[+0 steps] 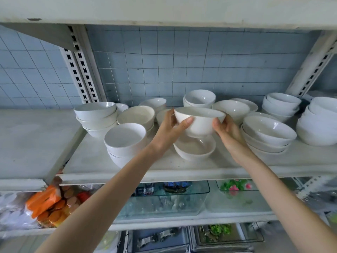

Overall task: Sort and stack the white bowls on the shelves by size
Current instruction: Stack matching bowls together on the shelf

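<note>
I hold one white bowl [200, 121] with both hands, lifted just above another white bowl [194, 149] that rests on the white shelf [164, 167]. My left hand [172, 131] grips its left side with the thumb on the wall. On the bowl's right side, my right hand [227, 131] grips it. More white bowls fill the shelf: a stack [96, 117] at the left, a stack [125, 141] at the front left, a stack of wide bowls [268, 134] at the right, and further stacks [281, 105] behind.
A blue tiled wall [164, 66] backs the shelf and a slotted upright [80, 70] stands at the left. Another shelf board [164, 11] runs close overhead. Below are glass trays [164, 201] and orange packets [43, 199]. A large bowl stack [317, 125] sits at the far right.
</note>
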`<action>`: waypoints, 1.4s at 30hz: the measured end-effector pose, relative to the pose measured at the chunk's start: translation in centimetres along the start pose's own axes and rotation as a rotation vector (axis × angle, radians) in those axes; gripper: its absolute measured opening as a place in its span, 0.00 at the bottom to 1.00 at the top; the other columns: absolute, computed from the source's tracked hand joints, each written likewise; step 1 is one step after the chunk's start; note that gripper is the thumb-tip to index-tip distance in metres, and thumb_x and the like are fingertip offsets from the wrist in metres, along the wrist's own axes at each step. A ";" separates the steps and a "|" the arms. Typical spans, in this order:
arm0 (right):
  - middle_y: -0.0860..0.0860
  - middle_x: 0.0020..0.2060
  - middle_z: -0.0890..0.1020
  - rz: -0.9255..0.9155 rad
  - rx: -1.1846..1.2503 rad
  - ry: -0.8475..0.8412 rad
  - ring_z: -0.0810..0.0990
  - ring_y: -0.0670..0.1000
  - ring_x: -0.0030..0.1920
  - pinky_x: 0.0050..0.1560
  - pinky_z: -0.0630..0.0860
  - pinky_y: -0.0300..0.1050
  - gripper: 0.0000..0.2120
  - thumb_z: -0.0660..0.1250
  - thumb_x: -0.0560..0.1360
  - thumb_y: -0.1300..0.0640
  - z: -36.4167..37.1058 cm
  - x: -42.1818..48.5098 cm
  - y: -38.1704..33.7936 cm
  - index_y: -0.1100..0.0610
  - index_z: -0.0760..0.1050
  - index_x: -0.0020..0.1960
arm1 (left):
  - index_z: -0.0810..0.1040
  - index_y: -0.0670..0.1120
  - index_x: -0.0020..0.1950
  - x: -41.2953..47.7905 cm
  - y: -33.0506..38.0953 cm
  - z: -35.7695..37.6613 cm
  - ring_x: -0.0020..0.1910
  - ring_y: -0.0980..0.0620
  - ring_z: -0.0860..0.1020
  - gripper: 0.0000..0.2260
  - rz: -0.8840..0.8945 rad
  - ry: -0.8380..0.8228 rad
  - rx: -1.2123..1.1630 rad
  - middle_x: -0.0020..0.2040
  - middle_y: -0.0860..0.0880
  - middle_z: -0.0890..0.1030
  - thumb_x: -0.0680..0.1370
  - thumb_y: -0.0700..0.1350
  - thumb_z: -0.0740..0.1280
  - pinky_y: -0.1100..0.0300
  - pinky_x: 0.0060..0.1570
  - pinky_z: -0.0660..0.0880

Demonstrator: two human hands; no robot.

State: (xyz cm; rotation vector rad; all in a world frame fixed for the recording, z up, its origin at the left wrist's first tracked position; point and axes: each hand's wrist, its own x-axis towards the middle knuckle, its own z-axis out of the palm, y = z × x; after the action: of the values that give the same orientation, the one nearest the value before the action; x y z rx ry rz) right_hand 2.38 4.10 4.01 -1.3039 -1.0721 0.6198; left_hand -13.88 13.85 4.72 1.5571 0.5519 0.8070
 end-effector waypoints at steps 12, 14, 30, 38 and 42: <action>0.46 0.64 0.72 0.026 -0.088 -0.114 0.73 0.34 0.60 0.56 0.71 0.30 0.53 0.73 0.55 0.30 -1.2 -1.3 3.9 0.56 0.62 0.70 | 0.62 0.51 0.71 -1.3 -4.4 -0.6 0.71 0.53 0.66 0.36 -0.002 -0.042 0.203 0.71 0.45 0.67 0.67 0.60 0.71 0.55 0.71 0.64; 0.46 0.64 0.72 0.024 -0.086 -0.115 0.73 0.35 0.60 0.55 0.71 0.30 0.50 0.74 0.56 0.31 -1.2 -1.4 4.3 0.54 0.62 0.69 | 0.60 0.46 0.74 -1.5 -4.8 -0.7 0.70 0.53 0.68 0.38 -0.009 -0.070 0.195 0.71 0.44 0.68 0.69 0.56 0.71 0.57 0.69 0.67; 0.43 0.66 0.68 0.112 0.001 -0.268 0.72 0.37 0.63 0.57 0.73 0.34 0.53 0.79 0.54 0.38 -1.9 -1.8 5.1 0.49 0.57 0.71 | 0.60 0.47 0.73 -2.3 -6.4 -0.9 0.65 0.59 0.72 0.41 -0.073 -0.142 0.086 0.68 0.48 0.71 0.66 0.32 0.76 0.67 0.58 0.72; 0.44 0.62 0.75 0.086 0.007 -0.099 0.75 0.38 0.59 0.55 0.73 0.32 0.54 0.76 0.51 0.31 -2.4 -1.7 3.5 0.51 0.63 0.71 | 0.72 0.47 0.66 -1.2 -4.5 0.4 0.60 0.57 0.78 0.37 -0.046 0.003 0.012 0.61 0.51 0.80 0.58 0.49 0.78 0.64 0.56 0.75; 0.43 0.60 0.79 0.084 -0.003 -0.085 0.76 0.42 0.60 0.59 0.75 0.41 0.41 0.74 0.58 0.32 -3.2 -1.4 2.6 0.47 0.69 0.65 | 0.76 0.48 0.61 -0.3 -3.7 1.1 0.57 0.55 0.79 0.29 -0.045 -0.020 -0.016 0.58 0.51 0.82 0.62 0.42 0.80 0.62 0.55 0.76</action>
State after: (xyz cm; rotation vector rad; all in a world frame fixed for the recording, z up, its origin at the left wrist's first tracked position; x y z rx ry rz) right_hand 5.09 1.96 1.42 -1.3406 -1.0920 0.7424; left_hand -12.82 13.49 1.01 1.5317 0.5625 0.7595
